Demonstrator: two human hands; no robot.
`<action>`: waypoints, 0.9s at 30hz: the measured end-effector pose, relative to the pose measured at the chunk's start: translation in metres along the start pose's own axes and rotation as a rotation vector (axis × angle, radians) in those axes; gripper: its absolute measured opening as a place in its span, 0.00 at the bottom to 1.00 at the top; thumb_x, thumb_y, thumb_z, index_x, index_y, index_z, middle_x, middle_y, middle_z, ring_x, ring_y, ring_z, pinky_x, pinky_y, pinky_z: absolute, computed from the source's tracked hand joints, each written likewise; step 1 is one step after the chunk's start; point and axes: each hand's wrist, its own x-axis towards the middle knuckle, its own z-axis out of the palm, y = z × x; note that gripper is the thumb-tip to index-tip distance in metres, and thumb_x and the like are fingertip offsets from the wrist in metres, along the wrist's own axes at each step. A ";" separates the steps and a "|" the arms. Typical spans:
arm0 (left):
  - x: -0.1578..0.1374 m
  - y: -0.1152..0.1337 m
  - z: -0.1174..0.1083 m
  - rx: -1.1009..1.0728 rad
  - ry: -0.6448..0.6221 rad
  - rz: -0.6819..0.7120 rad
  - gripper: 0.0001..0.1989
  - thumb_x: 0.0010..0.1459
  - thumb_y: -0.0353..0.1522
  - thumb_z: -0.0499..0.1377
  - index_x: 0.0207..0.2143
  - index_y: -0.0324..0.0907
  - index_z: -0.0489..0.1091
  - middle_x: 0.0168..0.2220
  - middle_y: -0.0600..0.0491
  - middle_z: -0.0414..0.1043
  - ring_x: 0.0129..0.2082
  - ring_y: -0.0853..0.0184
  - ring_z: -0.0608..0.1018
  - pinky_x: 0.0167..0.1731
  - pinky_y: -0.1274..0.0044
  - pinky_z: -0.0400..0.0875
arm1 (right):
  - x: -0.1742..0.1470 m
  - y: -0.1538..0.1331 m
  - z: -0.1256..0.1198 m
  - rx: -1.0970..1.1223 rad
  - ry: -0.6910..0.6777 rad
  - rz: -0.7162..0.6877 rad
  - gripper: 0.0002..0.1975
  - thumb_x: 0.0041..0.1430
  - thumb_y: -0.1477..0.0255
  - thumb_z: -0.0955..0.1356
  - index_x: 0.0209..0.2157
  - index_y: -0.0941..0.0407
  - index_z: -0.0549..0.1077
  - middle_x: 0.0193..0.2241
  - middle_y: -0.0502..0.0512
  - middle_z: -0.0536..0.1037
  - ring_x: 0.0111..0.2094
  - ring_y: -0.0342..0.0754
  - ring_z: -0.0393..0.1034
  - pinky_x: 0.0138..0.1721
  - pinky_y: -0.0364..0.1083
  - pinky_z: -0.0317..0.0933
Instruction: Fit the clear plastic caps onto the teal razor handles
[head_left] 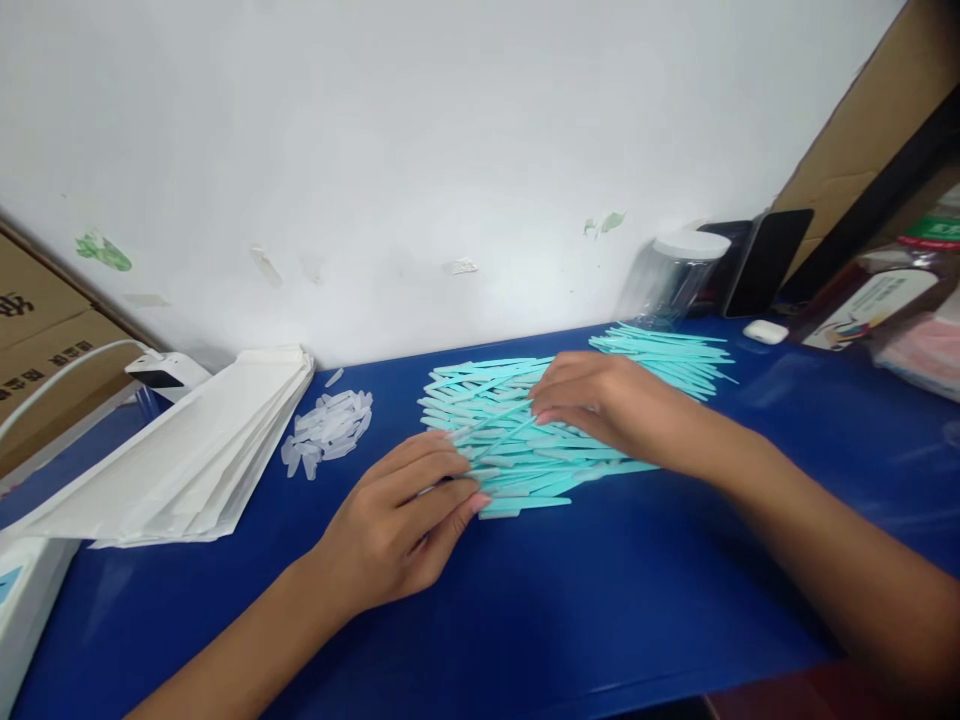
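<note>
Fingers [435,492], left and right, pinching turquoise sticks [504,437] — pile [480,382] beneath.

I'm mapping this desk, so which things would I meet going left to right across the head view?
Fanned stack of flat white paper-like sleeves, pile of small translucent plastic pieces, large pile of slim turquoise sticks, smaller pile of slim turquoise sticks, small white rounded case, dark-red bottle with white label.

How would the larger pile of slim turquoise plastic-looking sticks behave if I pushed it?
The larger pile of slim turquoise plastic-looking sticks would likely spread, since the pieces lie loose and overlapping. Each one should be fairly stiff, as most look straight. They're probably light, being so slim.
</note>
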 end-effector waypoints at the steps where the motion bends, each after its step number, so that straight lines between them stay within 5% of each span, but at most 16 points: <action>1: 0.001 -0.002 -0.003 0.017 0.010 -0.001 0.11 0.61 0.21 0.67 0.45 0.40 0.77 0.40 0.49 0.81 0.42 0.63 0.84 0.57 0.61 0.83 | -0.002 0.006 -0.004 -0.026 0.015 0.033 0.13 0.74 0.68 0.68 0.37 0.54 0.84 0.39 0.59 0.86 0.43 0.56 0.78 0.43 0.53 0.68; 9: 0.005 -0.012 -0.006 0.107 0.136 0.006 0.10 0.62 0.23 0.69 0.45 0.41 0.79 0.42 0.50 0.82 0.43 0.63 0.85 0.56 0.62 0.83 | -0.020 0.045 -0.039 -0.146 0.196 0.326 0.14 0.68 0.58 0.71 0.41 0.51 0.86 0.42 0.59 0.87 0.43 0.60 0.80 0.45 0.56 0.71; 13: 0.004 -0.011 -0.002 0.115 0.206 -0.095 0.09 0.63 0.23 0.68 0.44 0.43 0.80 0.41 0.50 0.82 0.41 0.63 0.85 0.52 0.66 0.84 | -0.015 0.028 -0.038 0.053 0.285 0.392 0.14 0.65 0.55 0.74 0.37 0.51 0.85 0.39 0.55 0.87 0.43 0.58 0.81 0.48 0.55 0.73; 18: 0.004 -0.011 0.000 0.090 0.211 -0.140 0.08 0.64 0.25 0.68 0.44 0.43 0.81 0.41 0.50 0.82 0.40 0.64 0.84 0.49 0.68 0.83 | -0.002 -0.004 -0.011 0.234 0.265 0.285 0.11 0.67 0.59 0.73 0.38 0.52 0.85 0.41 0.55 0.87 0.42 0.54 0.81 0.45 0.52 0.74; 23: 0.004 -0.009 0.002 0.087 0.184 -0.129 0.06 0.65 0.26 0.67 0.43 0.43 0.80 0.40 0.50 0.82 0.41 0.62 0.85 0.49 0.67 0.84 | -0.005 0.015 -0.010 0.030 0.220 0.292 0.13 0.69 0.61 0.70 0.41 0.53 0.85 0.42 0.57 0.87 0.42 0.56 0.81 0.43 0.53 0.72; 27: 0.004 -0.009 0.003 0.091 0.179 -0.120 0.08 0.64 0.24 0.67 0.44 0.43 0.80 0.41 0.50 0.82 0.42 0.62 0.85 0.49 0.67 0.84 | -0.023 0.054 -0.039 -0.308 0.194 0.496 0.14 0.68 0.62 0.70 0.40 0.56 0.86 0.38 0.62 0.87 0.37 0.58 0.80 0.39 0.53 0.67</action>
